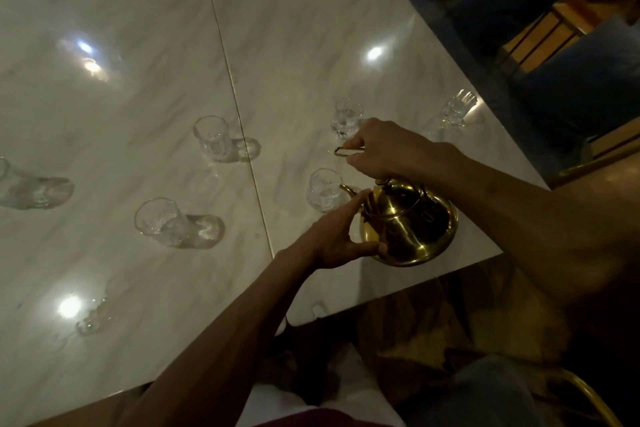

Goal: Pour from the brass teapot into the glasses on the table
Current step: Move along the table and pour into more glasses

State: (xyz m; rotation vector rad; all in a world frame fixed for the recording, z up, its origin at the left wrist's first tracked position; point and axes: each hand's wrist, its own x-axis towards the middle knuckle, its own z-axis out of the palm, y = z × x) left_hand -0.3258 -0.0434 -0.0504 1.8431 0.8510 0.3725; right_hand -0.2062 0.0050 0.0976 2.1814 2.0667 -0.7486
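Note:
A shiny brass teapot (pixel 408 225) is tilted near the table's front right corner, its spout (pixel 347 189) over the rim of a clear glass (pixel 323 191). My right hand (pixel 377 149) grips the thin brass handle (pixel 341 151) above the pot. My left hand (pixel 341 236) rests against the pot's left side, thumb under its belly, fingers along the spout base. Several other clear glasses stand on the white marble table (pixel 138 62): one beyond the pot (pixel 346 116), one far right (pixel 457 109), two left of the seam (pixel 211 139) (pixel 157 220).
Another glass (pixel 5 177) shows at the left edge and a blurred one (pixel 91 317) near the front edge. A thin seam (pixel 235 100) splits the table. Blue upholstered chairs (pixel 571 73) stand beyond the right edge. A brass chair frame (pixel 595 402) is at the lower right.

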